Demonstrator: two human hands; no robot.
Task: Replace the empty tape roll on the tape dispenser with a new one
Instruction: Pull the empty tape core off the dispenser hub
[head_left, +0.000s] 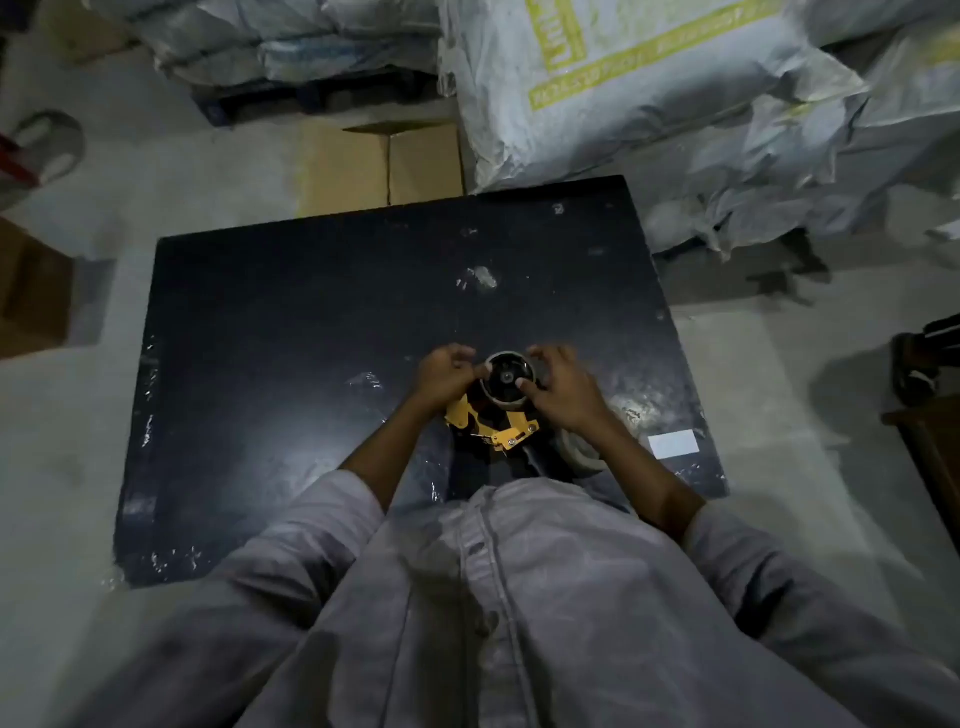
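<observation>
A yellow and black tape dispenser (493, 428) lies on the dark table (311, 322), close to its near edge. A roll (506, 376) sits on the dispenser's black hub. My left hand (445, 376) grips the roll's left rim with curled fingers and thumb. From the right, my right hand (558, 387) grips the same roll, thumb on its front face. A second, pale tape roll (579, 451) lies on the table under my right forearm, partly hidden.
A white label (672, 444) lies near the table's right edge. Large white sacks (649, 93) are piled behind the table, with cardboard boxes (384, 166) beside them. Another brown box (31, 301) stands at the left. Dark furniture (930, 395) stands at the right.
</observation>
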